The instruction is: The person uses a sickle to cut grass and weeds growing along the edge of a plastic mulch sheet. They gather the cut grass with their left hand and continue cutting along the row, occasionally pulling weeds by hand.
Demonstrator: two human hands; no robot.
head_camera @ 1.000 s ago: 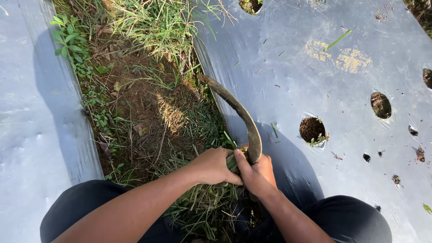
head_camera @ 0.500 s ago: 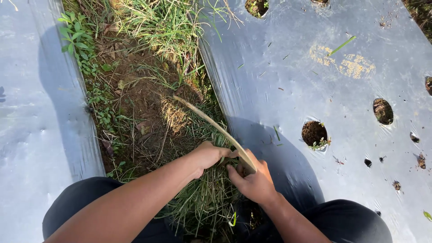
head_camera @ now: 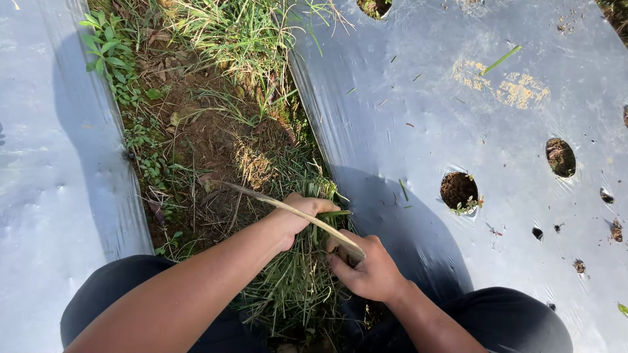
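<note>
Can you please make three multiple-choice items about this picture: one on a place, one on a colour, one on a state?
1. Where does the strip of grass and soil lie?
A. between two plastic sheets
B. inside a planting hole
C. on top of a sheet

2. What colour is the plastic sheet?
A. red
B. silver-grey
C. yellow

3. What is the left hand doing?
A. lying flat on the sheet
B. gripping a tuft of grass
C. hanging free in the air

Answers: 1 A, sheets flank it on both sides. 2 B, it shines grey. 3 B, its fingers close around the blades while the right hand holds the sickle.
</note>
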